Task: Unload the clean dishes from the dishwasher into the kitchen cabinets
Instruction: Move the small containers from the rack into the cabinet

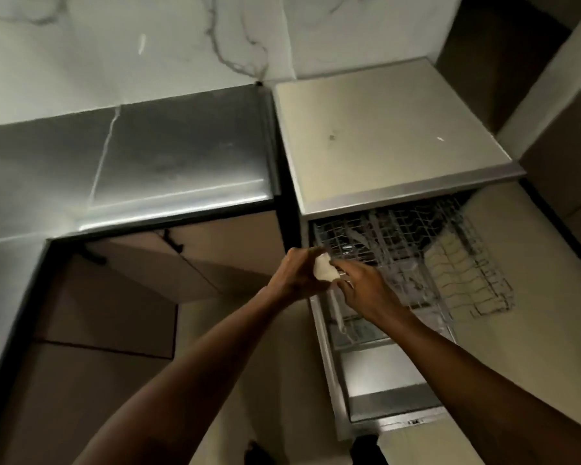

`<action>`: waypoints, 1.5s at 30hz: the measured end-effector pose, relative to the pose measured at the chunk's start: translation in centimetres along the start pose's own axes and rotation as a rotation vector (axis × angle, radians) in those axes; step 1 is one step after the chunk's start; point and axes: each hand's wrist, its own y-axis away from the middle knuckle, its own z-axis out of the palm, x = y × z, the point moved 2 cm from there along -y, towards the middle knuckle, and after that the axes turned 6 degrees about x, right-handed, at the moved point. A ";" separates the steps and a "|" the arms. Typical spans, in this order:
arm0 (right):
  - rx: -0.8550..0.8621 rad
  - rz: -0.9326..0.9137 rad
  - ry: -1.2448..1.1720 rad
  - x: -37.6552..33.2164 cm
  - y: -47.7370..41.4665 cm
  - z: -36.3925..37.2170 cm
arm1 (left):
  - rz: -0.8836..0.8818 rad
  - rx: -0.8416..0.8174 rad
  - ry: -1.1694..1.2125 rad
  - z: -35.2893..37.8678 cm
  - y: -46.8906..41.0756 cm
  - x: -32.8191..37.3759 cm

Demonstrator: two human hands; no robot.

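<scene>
Left hand (297, 276) pinches a white item (324, 272) slanting toward the spread right hand (366, 292).

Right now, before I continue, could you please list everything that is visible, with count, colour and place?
wall: one, white marble, grey veins, behind
counter: one, steel grey, left
dishwasher: one, grey, right, door open
rack: one, pale wire, pulled out of dishwasher
cabinet doors: at least two, beige, under counter
handles: two, black, on cabinet doors
small item: one, white, between the hands
left hand: one, holds small item
right hand: one, at the item, hold unclear
</scene>
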 end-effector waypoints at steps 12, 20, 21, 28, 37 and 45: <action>-0.051 -0.284 -0.004 -24.8 -2.2 10.0 | -0.104 0.176 -0.170 -20.0 15.2 -13.4; -0.077 -0.492 -0.002 -35.2 -5.9 13.4 | -0.162 0.346 -0.192 -28.9 20.6 -19.5; -0.074 -0.516 -0.004 -36.3 -6.8 13.8 | -0.170 0.364 -0.203 -30.1 20.8 -20.2; -0.049 -0.669 -0.125 -45.0 -15.2 16.4 | -0.186 0.464 -0.308 -40.0 20.2 -25.4; 0.044 -0.958 -0.205 -56.2 -26.2 18.0 | -0.149 0.622 -0.327 -52.8 18.6 -30.0; 0.130 -1.080 -0.215 -64.0 -32.9 19.4 | -0.093 0.632 -0.418 -61.7 16.5 -35.4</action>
